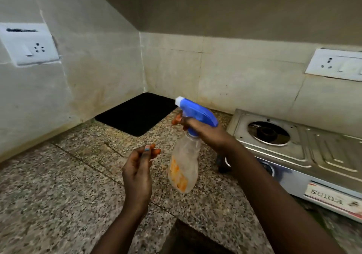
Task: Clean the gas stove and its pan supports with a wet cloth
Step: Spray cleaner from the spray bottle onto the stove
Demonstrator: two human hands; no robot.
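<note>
Gas stove [305,148] at bench's right edge, rigid steel; right hand [207,132] grips light, crinkly spray bottle [184,167] by its neck; left hand [137,173] loosely curled, empty.

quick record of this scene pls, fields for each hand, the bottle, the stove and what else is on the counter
right hand: grips the spray bottle's neck, finger on the trigger
left hand: holds nothing, fingers loosely curled, beside the bottle
bottle: clear, blue spray head, held above the counter, nozzle pointing left
stove: steel, at right, no pan support on the visible burner
counter: speckled granite
mat: black, in the corner
cloth: none in view
</note>
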